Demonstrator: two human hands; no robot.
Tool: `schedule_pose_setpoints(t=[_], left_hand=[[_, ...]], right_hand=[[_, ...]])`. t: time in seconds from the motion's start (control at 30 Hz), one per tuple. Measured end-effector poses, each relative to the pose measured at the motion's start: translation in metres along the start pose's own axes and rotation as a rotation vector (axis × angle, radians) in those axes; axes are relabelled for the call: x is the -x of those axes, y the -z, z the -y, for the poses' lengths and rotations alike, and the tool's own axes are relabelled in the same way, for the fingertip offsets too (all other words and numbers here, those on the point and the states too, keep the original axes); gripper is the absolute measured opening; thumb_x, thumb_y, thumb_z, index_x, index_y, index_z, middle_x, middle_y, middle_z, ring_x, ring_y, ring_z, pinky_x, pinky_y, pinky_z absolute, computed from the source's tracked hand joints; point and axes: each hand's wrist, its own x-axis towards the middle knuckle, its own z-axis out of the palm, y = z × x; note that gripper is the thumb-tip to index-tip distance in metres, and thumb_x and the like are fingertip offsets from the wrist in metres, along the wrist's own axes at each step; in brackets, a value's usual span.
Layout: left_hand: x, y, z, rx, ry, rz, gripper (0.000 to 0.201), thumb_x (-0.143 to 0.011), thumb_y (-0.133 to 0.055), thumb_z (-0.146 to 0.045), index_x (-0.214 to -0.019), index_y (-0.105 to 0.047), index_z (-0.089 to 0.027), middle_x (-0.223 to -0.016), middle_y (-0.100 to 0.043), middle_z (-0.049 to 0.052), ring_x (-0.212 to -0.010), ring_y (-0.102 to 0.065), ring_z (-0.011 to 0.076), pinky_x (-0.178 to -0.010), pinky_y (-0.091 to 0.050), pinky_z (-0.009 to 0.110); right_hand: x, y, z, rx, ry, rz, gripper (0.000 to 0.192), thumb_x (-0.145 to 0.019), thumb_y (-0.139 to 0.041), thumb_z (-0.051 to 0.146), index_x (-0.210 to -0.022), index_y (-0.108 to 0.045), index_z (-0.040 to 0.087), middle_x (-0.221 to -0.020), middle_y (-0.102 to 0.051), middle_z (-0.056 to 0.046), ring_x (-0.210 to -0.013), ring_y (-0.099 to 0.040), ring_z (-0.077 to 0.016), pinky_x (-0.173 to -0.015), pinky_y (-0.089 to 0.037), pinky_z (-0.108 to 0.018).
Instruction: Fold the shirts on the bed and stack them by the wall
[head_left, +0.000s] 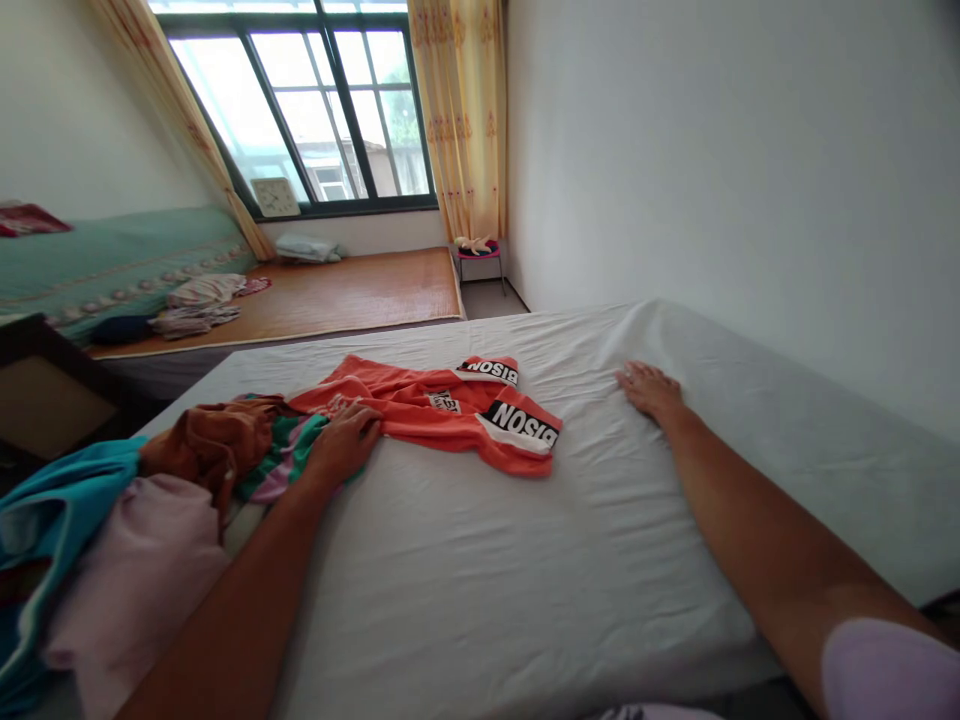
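Note:
An orange garment (420, 410) with black-and-white bands lettered BISON lies spread on a white sheet (510, 570). At its near left edge, my left hand (345, 445) is closed with bent fingers on the orange cloth. Under and beside that hand is a bunched green and pink striped cloth (281, 455). My right hand (651, 388) lies flat on the sheet to the right of the garment, fingers stretched out and holding nothing.
A pile on the left has a rust-brown cloth (217, 440), a pink cloth (150, 580) and a blue garment (82, 480). A low bed with a brown mat (360, 285) stands beyond. A white wall (735, 170) runs along the right. A small stool (480, 252) stands by the curtain.

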Motion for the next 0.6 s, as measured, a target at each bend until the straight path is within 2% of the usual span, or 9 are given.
schedule_pose_setpoints(t=[0.1, 0.17, 0.27, 0.3, 0.37, 0.4, 0.47, 0.5, 0.6], left_hand=[[0.000, -0.002, 0.006, 0.017, -0.013, -0.014, 0.033, -0.089, -0.041, -0.027, -0.107, -0.068, -0.020, -0.113, -0.066, 0.008, -0.112, -0.057, 0.0251, -0.105, -0.042, 0.043], [0.001, -0.003, 0.008, 0.015, -0.017, -0.034, 0.044, -0.083, -0.040, -0.016, -0.118, -0.066, -0.021, -0.120, -0.064, 0.008, -0.119, -0.054, 0.0249, -0.111, -0.036, 0.045], [0.001, -0.003, 0.008, -0.015, 0.011, -0.046, 0.054, -0.082, -0.038, -0.011, -0.131, -0.059, -0.018, -0.128, -0.062, 0.010, -0.125, -0.050, 0.0249, -0.116, -0.028, 0.046], [0.001, -0.002, 0.007, -0.025, 0.017, -0.037, 0.051, -0.085, -0.037, -0.013, -0.131, -0.060, -0.017, -0.129, -0.062, 0.010, -0.125, -0.051, 0.0251, -0.116, -0.029, 0.046], [0.001, -0.001, 0.005, -0.036, 0.014, -0.011, 0.045, -0.090, -0.036, -0.022, -0.126, -0.063, -0.018, -0.127, -0.064, 0.010, -0.123, -0.053, 0.0252, -0.115, -0.030, 0.046], [0.001, 0.000, 0.004, -0.036, 0.009, 0.000, 0.043, -0.092, -0.036, -0.025, -0.122, -0.065, -0.019, -0.126, -0.064, 0.010, -0.122, -0.054, 0.0252, -0.114, -0.030, 0.047], [0.001, 0.002, 0.001, -0.033, 0.009, 0.008, 0.041, -0.092, -0.037, -0.028, -0.118, -0.067, -0.020, -0.124, -0.065, 0.009, -0.120, -0.055, 0.0248, -0.114, -0.031, 0.046], [0.001, 0.003, 0.000, -0.033, 0.017, 0.006, 0.040, -0.092, -0.037, -0.028, -0.118, -0.067, -0.021, -0.124, -0.065, 0.009, -0.120, -0.055, 0.0246, -0.114, -0.032, 0.046], [0.003, 0.005, -0.005, -0.037, 0.055, -0.017, 0.041, -0.091, -0.038, -0.025, -0.121, -0.065, -0.020, -0.126, -0.063, 0.009, -0.122, -0.053, 0.0246, -0.113, -0.034, 0.044]], right_hand=[[-0.003, 0.006, -0.057, 0.035, -0.201, -0.023, 0.063, -0.096, -0.026, 0.054, -0.147, -0.042, 0.020, -0.155, -0.035, -0.011, -0.142, -0.031, -0.0308, -0.113, -0.026, -0.055], [-0.001, 0.011, -0.084, 0.036, -0.312, -0.051, 0.062, -0.095, -0.032, 0.053, -0.145, -0.045, 0.019, -0.154, -0.037, -0.014, -0.140, -0.033, -0.0346, -0.109, -0.030, -0.059], [0.003, 0.020, -0.089, -0.044, -0.371, -0.139, 0.057, -0.091, -0.044, 0.046, -0.136, -0.053, 0.013, -0.143, -0.049, -0.022, -0.131, -0.045, -0.0359, -0.100, -0.042, -0.055], [0.005, 0.023, -0.079, -0.107, -0.322, -0.185, 0.054, -0.090, -0.046, 0.043, -0.132, -0.056, 0.011, -0.137, -0.054, -0.023, -0.126, -0.051, -0.0342, -0.097, -0.045, -0.051], [0.014, 0.028, -0.042, -0.295, -0.103, -0.231, 0.046, -0.090, -0.047, 0.041, -0.123, -0.060, 0.013, -0.124, -0.064, -0.019, -0.113, -0.060, -0.0285, -0.094, -0.048, -0.042], [0.022, 0.029, -0.016, -0.409, 0.041, -0.187, 0.041, -0.091, -0.045, 0.042, -0.116, -0.063, 0.015, -0.115, -0.068, -0.015, -0.104, -0.064, -0.0258, -0.091, -0.049, -0.039], [0.044, 0.028, 0.041, -0.615, 0.331, 0.077, 0.043, -0.094, -0.040, 0.050, -0.108, -0.065, 0.019, -0.103, -0.072, -0.010, -0.089, -0.068, -0.0218, -0.082, -0.052, -0.035], [0.057, 0.026, 0.068, -0.646, 0.423, 0.167, 0.042, -0.092, -0.043, 0.053, -0.106, -0.065, 0.020, -0.098, -0.073, -0.008, -0.085, -0.068, -0.0215, -0.080, -0.053, -0.035], [0.090, 0.021, 0.125, -0.662, 0.644, 0.224, 0.038, -0.079, -0.066, 0.048, -0.108, -0.065, 0.023, -0.095, -0.073, -0.004, -0.083, -0.066, -0.0210, -0.077, -0.052, -0.033]])
